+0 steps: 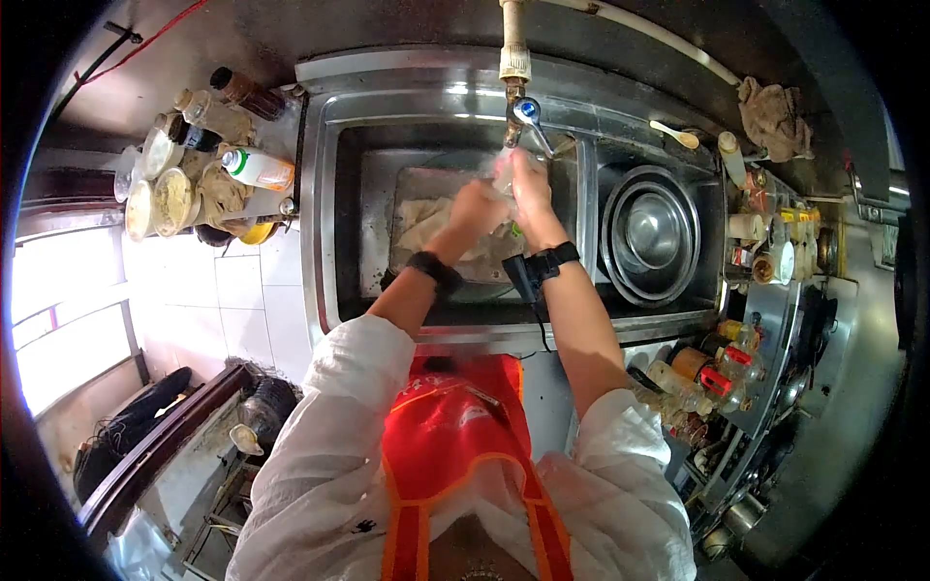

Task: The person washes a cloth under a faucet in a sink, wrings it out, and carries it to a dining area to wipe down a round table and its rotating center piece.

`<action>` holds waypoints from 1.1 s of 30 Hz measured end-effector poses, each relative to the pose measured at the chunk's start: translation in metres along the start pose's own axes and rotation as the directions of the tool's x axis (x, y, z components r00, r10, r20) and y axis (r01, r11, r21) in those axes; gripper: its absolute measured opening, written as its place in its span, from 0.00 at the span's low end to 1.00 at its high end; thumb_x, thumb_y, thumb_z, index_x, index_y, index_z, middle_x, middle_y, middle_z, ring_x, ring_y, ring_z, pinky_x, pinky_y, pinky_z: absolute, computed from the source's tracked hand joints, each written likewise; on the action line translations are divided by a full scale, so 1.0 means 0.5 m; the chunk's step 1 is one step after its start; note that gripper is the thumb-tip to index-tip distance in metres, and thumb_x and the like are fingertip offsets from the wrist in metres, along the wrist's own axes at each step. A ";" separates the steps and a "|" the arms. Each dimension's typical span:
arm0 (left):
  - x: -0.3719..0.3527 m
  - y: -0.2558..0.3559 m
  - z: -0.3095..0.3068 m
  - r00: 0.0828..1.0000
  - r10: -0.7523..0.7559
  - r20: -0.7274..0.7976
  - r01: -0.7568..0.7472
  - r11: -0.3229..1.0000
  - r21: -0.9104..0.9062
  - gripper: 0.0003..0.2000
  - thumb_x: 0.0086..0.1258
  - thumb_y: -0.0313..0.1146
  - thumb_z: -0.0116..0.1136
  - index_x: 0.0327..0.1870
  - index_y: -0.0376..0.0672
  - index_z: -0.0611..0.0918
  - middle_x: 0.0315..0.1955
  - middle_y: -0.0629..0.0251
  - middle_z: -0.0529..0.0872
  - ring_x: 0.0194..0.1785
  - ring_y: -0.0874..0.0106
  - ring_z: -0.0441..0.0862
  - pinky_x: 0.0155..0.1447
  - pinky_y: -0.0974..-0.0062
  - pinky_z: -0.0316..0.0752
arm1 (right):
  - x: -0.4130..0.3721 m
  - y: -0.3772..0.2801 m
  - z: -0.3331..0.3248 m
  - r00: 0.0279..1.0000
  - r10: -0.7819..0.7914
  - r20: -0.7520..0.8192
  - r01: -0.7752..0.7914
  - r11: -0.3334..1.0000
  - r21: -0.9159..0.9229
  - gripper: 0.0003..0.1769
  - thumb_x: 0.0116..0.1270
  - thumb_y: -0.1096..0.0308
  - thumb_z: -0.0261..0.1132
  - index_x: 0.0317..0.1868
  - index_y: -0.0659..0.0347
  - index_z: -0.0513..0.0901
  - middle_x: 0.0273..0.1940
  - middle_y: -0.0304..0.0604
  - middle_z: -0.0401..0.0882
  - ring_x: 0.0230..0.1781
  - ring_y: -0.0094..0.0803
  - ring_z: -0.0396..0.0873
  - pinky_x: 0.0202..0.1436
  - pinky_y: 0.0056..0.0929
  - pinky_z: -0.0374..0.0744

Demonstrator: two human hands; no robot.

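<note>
Under the tap, with its blue-marked lever, my two hands are close together over the left sink basin. My right hand is directly below the spout, its fingers closed around a translucent, slightly pink thing that I cannot make out. Reaching in from the left, my left hand touches the same thing, its fingers curled and a little blurred. Below them in the basin is a shallow tray with a pale, cloth-like piece in it. A bit of green shows beside my right wrist.
Nested steel bowls fill the right basin. Tubs and bottles crowd the left counter, with a white bottle nearest the sink. A spoon lies on the back rim. Jars and bottles stand at the right.
</note>
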State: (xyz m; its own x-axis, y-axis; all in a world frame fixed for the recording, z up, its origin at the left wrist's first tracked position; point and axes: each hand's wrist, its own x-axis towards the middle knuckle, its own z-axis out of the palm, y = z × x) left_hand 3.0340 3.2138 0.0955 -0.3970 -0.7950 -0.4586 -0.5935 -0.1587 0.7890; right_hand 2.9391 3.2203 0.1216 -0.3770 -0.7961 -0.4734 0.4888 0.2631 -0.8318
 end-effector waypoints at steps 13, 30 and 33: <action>0.032 -0.030 -0.046 0.942 0.231 0.243 -0.184 0.962 -0.201 0.20 0.49 0.40 0.58 0.39 0.33 0.77 0.26 0.56 0.82 0.31 0.67 0.80 0.37 0.68 0.74 | -0.009 -0.021 -0.001 0.991 0.070 0.113 -0.090 0.980 0.178 0.15 0.60 0.60 0.60 0.41 0.64 0.76 0.32 0.43 0.79 0.33 0.30 0.77 0.37 0.24 0.74; 0.035 -0.033 -0.005 0.842 0.398 0.365 -0.511 0.369 0.776 0.07 0.56 0.29 0.50 0.32 0.36 0.78 0.26 0.53 0.81 0.34 0.58 0.80 0.39 0.65 0.74 | -0.005 0.034 -0.018 0.989 0.047 0.137 -0.072 0.980 0.187 0.16 0.60 0.62 0.62 0.44 0.63 0.77 0.41 0.41 0.78 0.40 0.25 0.75 0.44 0.23 0.73; 0.020 -0.046 0.011 0.996 0.084 -0.040 -0.082 0.996 0.038 0.08 0.57 0.32 0.50 0.31 0.37 0.78 0.26 0.52 0.81 0.36 0.57 0.80 0.41 0.64 0.74 | 0.011 0.040 -0.018 0.997 0.070 0.036 -0.070 0.998 0.001 0.15 0.61 0.60 0.60 0.40 0.63 0.77 0.34 0.40 0.78 0.33 0.25 0.75 0.37 0.23 0.73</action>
State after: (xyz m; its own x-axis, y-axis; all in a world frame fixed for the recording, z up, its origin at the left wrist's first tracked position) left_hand 3.0400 3.2127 0.0705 -0.4169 -0.8283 -0.3742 -0.5854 -0.0702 0.8077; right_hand 2.9397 3.2261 0.0995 -0.3130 -0.7951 -0.5196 0.5144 0.3180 -0.7964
